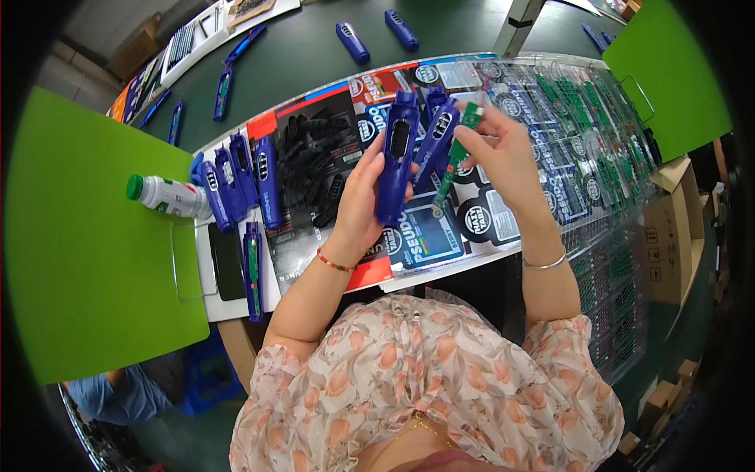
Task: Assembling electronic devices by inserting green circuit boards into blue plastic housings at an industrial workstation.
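In my left hand (pixel 363 193) is a long dark-blue plastic housing (pixel 398 157) with an oval opening, tilted almost upright. My right hand (pixel 502 149) pinches the upper end of a narrow green circuit board (pixel 450 175) between thumb and fingers. The board hangs slantwise, apart from the held housing. Between the two hands another blue housing (pixel 434 145) with a slotted oval window shows, with part of a further blue piece behind it; whether my left fingertips touch it, I cannot tell. Loose small black parts (pixel 311 153) lie in a heap left of my left hand.
Several blue housings (pixel 269 189) stand together at the left, by a white bottle (pixel 169 195) with a green cap. A housing with a board in it (pixel 252 271) lies near the front edge. Clear trays of green boards (pixel 586 118) cover the right side. Green panels (pixel 102 236) flank the table; a cardboard box (pixel 676 228) sits right.
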